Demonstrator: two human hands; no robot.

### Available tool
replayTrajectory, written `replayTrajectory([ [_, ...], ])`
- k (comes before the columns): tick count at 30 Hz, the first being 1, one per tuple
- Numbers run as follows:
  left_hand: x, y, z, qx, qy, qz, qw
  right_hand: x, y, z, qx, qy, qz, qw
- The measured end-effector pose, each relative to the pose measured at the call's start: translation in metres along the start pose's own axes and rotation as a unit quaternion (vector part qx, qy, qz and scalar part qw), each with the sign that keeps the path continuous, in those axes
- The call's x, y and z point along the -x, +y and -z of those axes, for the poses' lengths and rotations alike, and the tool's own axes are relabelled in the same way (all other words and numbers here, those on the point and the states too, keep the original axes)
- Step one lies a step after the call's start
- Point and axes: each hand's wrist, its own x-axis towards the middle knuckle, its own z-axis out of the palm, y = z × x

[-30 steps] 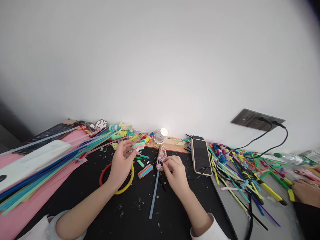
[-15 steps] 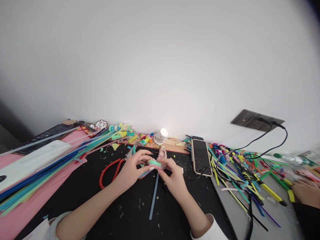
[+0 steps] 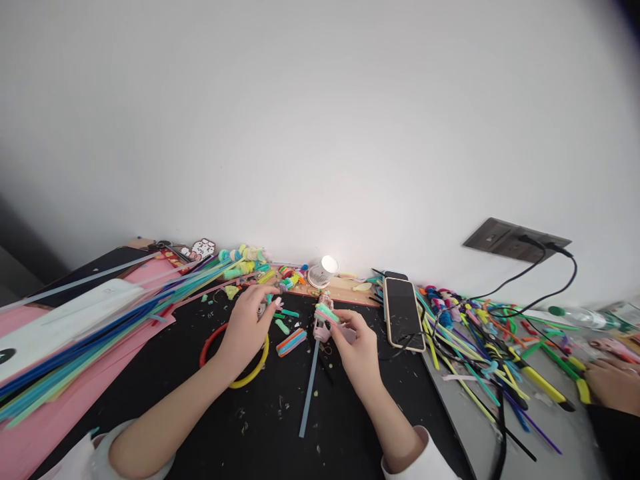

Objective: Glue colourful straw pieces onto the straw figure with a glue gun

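My right hand pinches a small bundle of mint-green and pink fuzzy pipe-cleaner pieces between thumb and fingers. Just behind and below it lies a pale pink tool, apparently a glue gun, with a long translucent stick running from it. My left hand hovers over the pliers-like cutter with red and yellow handles; its thumb and forefinger are apart, near short green pieces. Part of the cutter is hidden beneath this hand. Between the hands rests a striped orange, white and blue bundle.
Long coloured pipe cleaners lie over pink paper at left. A paper cup stands by the wall; a phone lies right of it. Farther right are yellow-black pliers, cables, a bottle and another person's hand.
My left hand has left the green-and-pink bundle and moved left over the cutter. My right hand keeps the bundle, slightly farther right and up. The striped bundle and yellow handle are now uncovered.
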Motion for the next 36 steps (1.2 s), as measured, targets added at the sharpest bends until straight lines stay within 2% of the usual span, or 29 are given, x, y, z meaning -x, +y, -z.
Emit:
replayTrajectory([
  [4, 0.001, -0.009, -0.002, -0.182, -0.086, -0.033, 0.979, -0.001, -0.001, 0.001, 0.005, 0.001, -0.004, 1.000],
  [8, 0.004, -0.008, -0.002, -0.219, -0.125, -0.014, 0.968, 0.000, 0.002, -0.002, -0.006, 0.000, 0.001, 1.000],
  [10, 0.002, -0.005, -0.001, -0.178, -0.137, -0.003, 0.975, 0.001, 0.004, -0.003, -0.008, -0.004, 0.002, 1.000],
  [14, 0.000, 0.003, 0.002, 0.015, -0.127, 0.030, 0.991, 0.001, 0.005, -0.004, -0.008, -0.009, 0.017, 1.000],
  [17, 0.001, 0.009, 0.001, 0.123, -0.094, 0.044, 0.987, 0.002, 0.004, -0.004, -0.002, -0.011, 0.044, 0.999],
  [20, 0.002, 0.011, -0.002, 0.193, -0.089, 0.058, 0.975, 0.003, 0.003, -0.004, 0.004, -0.017, 0.078, 0.997],
  [26, 0.001, 0.010, -0.003, 0.235, -0.110, 0.054, 0.964, 0.005, 0.009, -0.004, 0.027, -0.036, 0.123, 0.991],
  [32, 0.003, 0.011, -0.004, 0.311, -0.102, 0.134, 0.935, 0.005, 0.011, -0.005, 0.029, -0.056, 0.120, 0.991],
  [36, 0.004, 0.014, -0.006, 0.321, -0.088, 0.147, 0.932, 0.005, 0.009, -0.005, 0.031, -0.069, 0.132, 0.988],
])
